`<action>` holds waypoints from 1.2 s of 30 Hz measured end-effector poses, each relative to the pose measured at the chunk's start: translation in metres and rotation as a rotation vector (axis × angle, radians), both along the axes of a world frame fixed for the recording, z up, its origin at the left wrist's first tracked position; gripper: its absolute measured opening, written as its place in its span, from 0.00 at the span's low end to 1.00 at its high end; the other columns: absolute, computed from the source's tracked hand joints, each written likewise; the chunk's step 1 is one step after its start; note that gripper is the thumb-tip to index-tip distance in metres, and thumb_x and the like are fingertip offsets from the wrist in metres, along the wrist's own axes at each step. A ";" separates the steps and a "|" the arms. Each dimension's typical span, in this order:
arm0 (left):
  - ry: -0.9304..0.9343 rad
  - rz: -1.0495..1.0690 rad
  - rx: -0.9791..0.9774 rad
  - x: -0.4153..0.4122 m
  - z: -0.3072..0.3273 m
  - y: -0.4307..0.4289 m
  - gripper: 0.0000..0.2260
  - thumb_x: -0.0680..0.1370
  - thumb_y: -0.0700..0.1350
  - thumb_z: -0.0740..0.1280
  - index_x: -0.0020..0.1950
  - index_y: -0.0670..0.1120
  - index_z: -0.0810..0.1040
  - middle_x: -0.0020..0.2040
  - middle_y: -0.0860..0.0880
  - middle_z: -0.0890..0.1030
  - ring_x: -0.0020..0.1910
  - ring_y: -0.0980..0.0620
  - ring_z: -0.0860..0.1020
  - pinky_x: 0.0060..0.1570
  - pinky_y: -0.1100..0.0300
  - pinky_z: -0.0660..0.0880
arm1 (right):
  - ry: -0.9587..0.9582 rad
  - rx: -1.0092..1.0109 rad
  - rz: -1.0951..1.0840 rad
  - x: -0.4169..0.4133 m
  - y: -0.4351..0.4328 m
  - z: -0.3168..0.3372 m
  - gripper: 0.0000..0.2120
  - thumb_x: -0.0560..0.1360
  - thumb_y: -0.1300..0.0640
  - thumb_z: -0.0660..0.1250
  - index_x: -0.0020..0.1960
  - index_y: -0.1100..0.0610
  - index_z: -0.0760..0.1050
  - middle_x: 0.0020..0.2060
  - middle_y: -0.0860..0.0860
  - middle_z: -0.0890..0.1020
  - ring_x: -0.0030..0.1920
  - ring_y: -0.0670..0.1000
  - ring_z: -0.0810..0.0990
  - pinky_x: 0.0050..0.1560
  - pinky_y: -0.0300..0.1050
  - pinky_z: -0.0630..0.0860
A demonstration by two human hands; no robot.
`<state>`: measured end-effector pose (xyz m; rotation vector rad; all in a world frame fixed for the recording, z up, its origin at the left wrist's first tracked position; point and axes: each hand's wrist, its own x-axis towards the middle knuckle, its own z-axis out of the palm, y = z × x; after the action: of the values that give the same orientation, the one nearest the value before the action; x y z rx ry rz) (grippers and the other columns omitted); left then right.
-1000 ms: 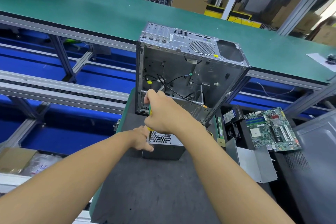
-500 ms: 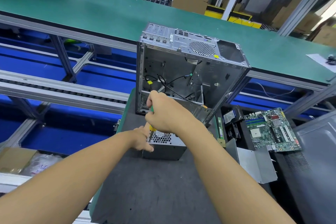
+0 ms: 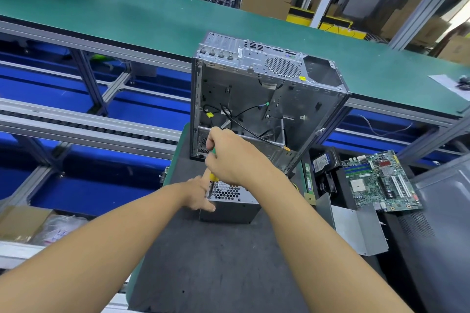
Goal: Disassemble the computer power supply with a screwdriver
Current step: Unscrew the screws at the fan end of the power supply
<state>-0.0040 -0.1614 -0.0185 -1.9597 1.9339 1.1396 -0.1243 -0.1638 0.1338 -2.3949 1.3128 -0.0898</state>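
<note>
My right hand (image 3: 234,157) is curled tight round the screwdriver (image 3: 213,176), hiding most of its green-and-yellow handle. The tool stands nearly upright, tip down at the left corner of the power supply (image 3: 229,207)'s honeycomb grille; the screw itself is too small to make out. My left hand (image 3: 199,195) grips that corner, thumb across the near face, one finger up beside the shaft. The power supply sits on the dark mat (image 3: 216,262) just in front of the open computer case (image 3: 254,99). The case's yellow sticker is unreadable. A motherboard (image 3: 379,181) lies to the right.
</note>
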 end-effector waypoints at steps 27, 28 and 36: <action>0.095 0.019 -0.056 0.003 -0.011 0.002 0.27 0.74 0.54 0.72 0.64 0.47 0.63 0.59 0.47 0.70 0.51 0.49 0.70 0.50 0.58 0.68 | 0.053 -0.093 -0.051 0.002 0.006 0.000 0.12 0.80 0.44 0.55 0.54 0.52 0.65 0.52 0.51 0.70 0.44 0.57 0.74 0.43 0.53 0.71; 0.140 0.031 -0.062 0.003 -0.011 0.002 0.33 0.73 0.52 0.73 0.70 0.47 0.59 0.62 0.46 0.70 0.55 0.48 0.70 0.55 0.56 0.69 | 0.060 -0.096 -0.057 0.002 0.006 -0.001 0.13 0.82 0.43 0.54 0.54 0.53 0.65 0.52 0.52 0.72 0.44 0.58 0.75 0.45 0.54 0.72; 0.143 0.000 -0.166 0.004 -0.014 0.004 0.34 0.73 0.53 0.73 0.73 0.44 0.61 0.61 0.44 0.69 0.57 0.46 0.69 0.57 0.53 0.71 | 0.003 -0.024 0.002 0.001 0.003 0.001 0.08 0.75 0.55 0.61 0.53 0.51 0.65 0.50 0.50 0.68 0.36 0.48 0.70 0.33 0.46 0.64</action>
<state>0.0002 -0.1576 -0.0329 -2.0089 2.1656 1.1844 -0.1230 -0.1611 0.1345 -2.4170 1.3180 -0.1018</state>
